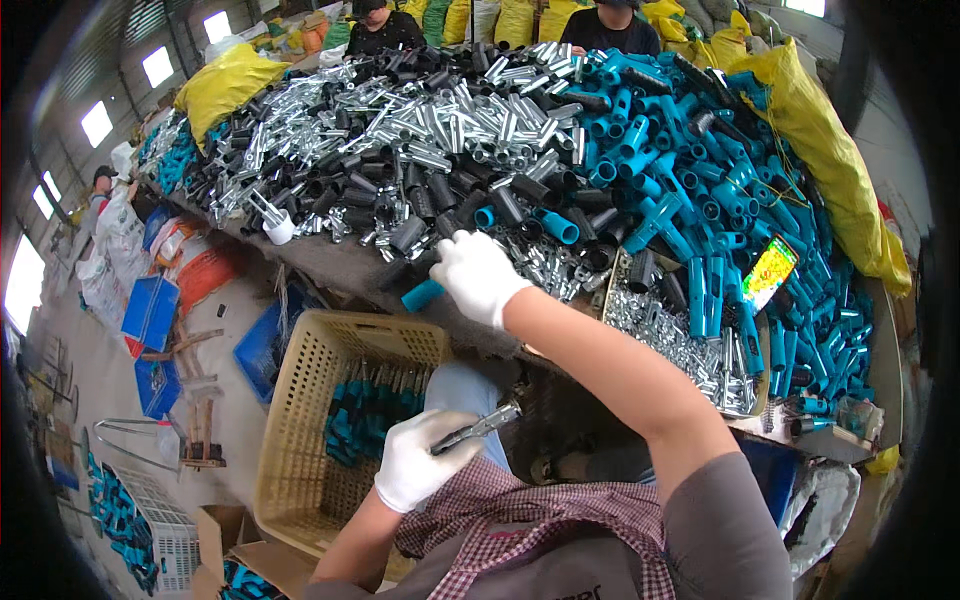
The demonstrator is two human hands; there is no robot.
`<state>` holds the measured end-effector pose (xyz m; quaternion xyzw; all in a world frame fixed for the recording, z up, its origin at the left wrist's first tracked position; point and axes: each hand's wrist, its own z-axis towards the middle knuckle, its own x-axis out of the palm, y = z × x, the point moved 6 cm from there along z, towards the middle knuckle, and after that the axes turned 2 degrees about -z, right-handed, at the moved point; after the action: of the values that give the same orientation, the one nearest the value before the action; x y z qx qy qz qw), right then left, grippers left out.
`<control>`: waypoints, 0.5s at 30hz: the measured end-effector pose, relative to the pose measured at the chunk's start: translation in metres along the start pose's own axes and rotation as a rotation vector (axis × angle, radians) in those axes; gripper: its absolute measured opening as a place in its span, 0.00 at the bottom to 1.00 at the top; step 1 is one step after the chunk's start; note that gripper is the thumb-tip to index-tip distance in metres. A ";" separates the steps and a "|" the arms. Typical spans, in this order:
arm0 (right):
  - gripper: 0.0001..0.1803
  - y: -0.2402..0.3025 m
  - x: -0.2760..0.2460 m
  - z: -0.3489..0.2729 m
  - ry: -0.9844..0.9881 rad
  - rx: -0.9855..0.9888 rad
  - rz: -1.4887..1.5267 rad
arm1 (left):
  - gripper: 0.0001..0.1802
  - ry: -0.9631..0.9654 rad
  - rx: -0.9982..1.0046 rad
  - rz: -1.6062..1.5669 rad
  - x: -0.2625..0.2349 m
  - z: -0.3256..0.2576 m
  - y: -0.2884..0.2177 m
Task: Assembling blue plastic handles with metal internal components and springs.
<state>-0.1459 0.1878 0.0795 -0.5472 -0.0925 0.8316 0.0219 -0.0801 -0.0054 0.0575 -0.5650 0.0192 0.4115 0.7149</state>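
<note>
My left hand (425, 460), in a white glove, is closed around a shiny metal tube (480, 428) with a slotted side, held over my lap. Out at the table's near edge is my right hand (478, 278), also gloved in white. Its fingers are curled, and whatever they hold is hidden. A teal tube (422, 294) lies right beside its thumb; whether the hand touches it I cannot tell. Black ribbed sleeves (408, 235) and small metal parts (545, 265) lie around that hand. Below, a beige plastic crate (290, 420) holds several teal-and-metal pieces (370, 410).
The table carries a heap of metal tubes (430, 120), black sleeves and teal tubes (720, 190). A tray of small metal parts (665, 335) and a lit phone (770, 272) sit at right. Yellow sacks (820, 150) flank the heap. Two people work across the table.
</note>
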 end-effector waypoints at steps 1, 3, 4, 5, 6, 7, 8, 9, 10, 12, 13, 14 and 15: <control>0.06 0.008 0.009 0.010 0.043 -0.026 -0.052 | 0.14 -0.008 -0.003 0.002 -0.004 -0.002 0.000; 0.06 0.015 0.017 0.019 0.034 -0.043 -0.076 | 0.15 -0.056 -0.057 -0.019 -0.012 -0.004 0.003; 0.06 0.017 0.024 0.021 0.041 -0.034 -0.110 | 0.16 -0.058 -0.051 -0.013 -0.014 -0.004 0.007; 0.06 0.017 0.030 0.021 0.049 -0.022 -0.145 | 0.16 -0.056 -0.055 -0.018 -0.013 -0.002 0.010; 0.05 0.015 0.040 0.020 0.064 -0.017 -0.152 | 0.15 -0.065 -0.044 -0.034 -0.013 0.001 0.013; 0.05 0.014 0.037 0.019 0.065 -0.017 -0.151 | 0.13 -0.079 -0.031 -0.047 -0.014 0.003 0.014; 0.06 0.011 0.029 0.015 0.018 -0.012 -0.109 | 0.13 -0.060 -0.080 -0.022 -0.015 0.004 0.016; 0.07 0.007 0.020 0.010 -0.030 -0.006 -0.068 | 0.13 -0.056 -0.079 -0.024 -0.016 0.006 0.016; 0.07 0.001 0.006 0.002 -0.085 0.012 -0.069 | 0.15 -0.069 -0.063 -0.024 -0.017 0.008 0.015; 0.10 -0.013 -0.026 -0.016 -0.258 0.068 0.194 | 0.16 -0.085 -0.070 -0.021 -0.023 0.009 0.015; 0.13 -0.019 -0.045 -0.031 -0.341 0.117 0.370 | 0.16 -0.095 -0.092 -0.032 -0.024 0.008 0.018; 0.17 -0.024 -0.057 -0.049 -0.329 0.261 0.461 | 0.16 -0.092 -0.099 -0.023 -0.026 0.008 0.018; 0.21 -0.028 -0.067 -0.075 -0.316 0.416 0.544 | 0.16 -0.081 -0.101 -0.020 -0.026 0.009 0.018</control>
<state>-0.0523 0.2158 0.1167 -0.4005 0.2247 0.8822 -0.1037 -0.1118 -0.0127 0.0596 -0.5835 -0.0361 0.4274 0.6896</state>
